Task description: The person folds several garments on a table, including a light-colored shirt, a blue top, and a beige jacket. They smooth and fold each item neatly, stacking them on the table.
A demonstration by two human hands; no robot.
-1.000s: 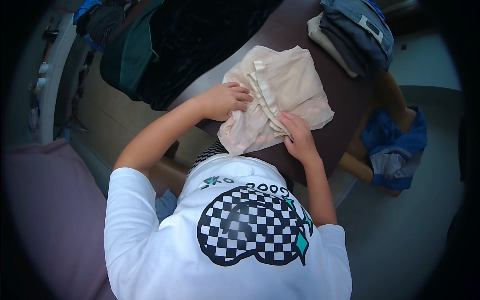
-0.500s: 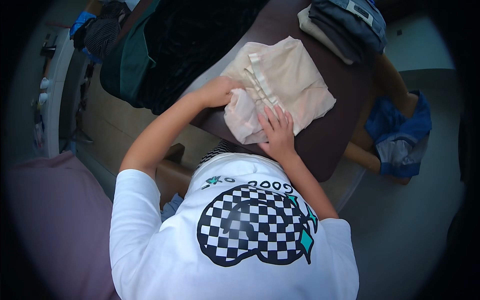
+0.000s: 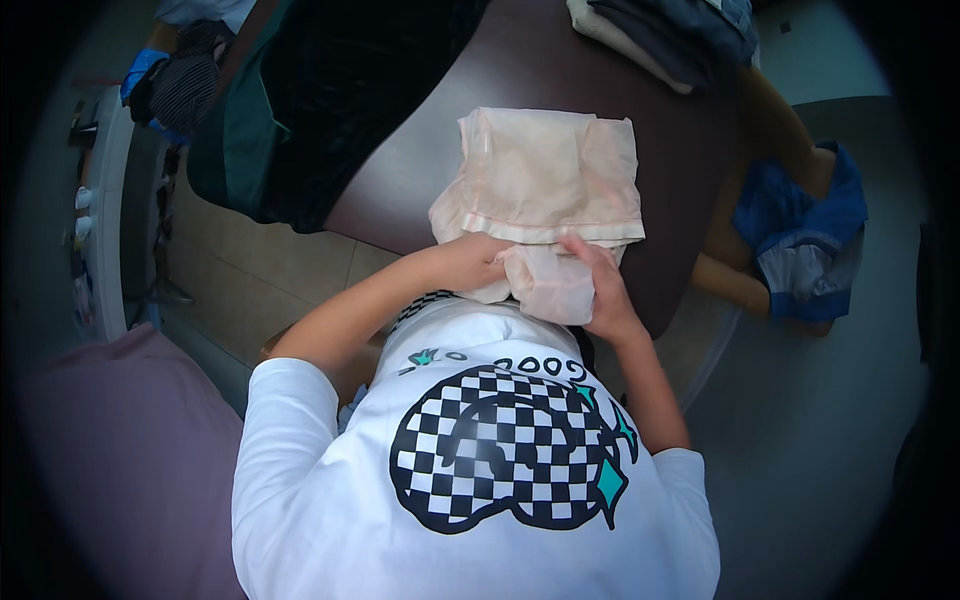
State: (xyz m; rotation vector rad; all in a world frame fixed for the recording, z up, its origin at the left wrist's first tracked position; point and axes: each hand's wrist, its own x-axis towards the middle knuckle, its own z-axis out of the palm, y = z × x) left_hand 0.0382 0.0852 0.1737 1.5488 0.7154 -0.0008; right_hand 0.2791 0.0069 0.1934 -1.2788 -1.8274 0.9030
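Note:
A thin, pale peach garment (image 3: 535, 170) lies folded into a rough rectangle near the front edge of the dark table. Across its near side runs a whitish band (image 3: 560, 234), and below that a loose bunched part (image 3: 550, 285) hangs toward my body. At the left of this part, my left hand (image 3: 472, 262) is closed on the cloth, fingertips hidden in it. My right hand (image 3: 604, 290) grips the right side of the same part, its thumb up by the band and its other fingers mostly hidden.
Dark velvety and green cloth (image 3: 340, 100) covers the table's (image 3: 420, 160) left side. A pile of folded clothes (image 3: 665, 45) sits at the far right. Blue and grey clothing (image 3: 805, 235) hangs on a wooden chair (image 3: 735, 285) at right. Mauve cloth (image 3: 130, 450) is at lower left.
The garment has been turned, so its band now runs crosswise along the near side. It has come closer to my body. My right hand has moved to the bunched part's right side.

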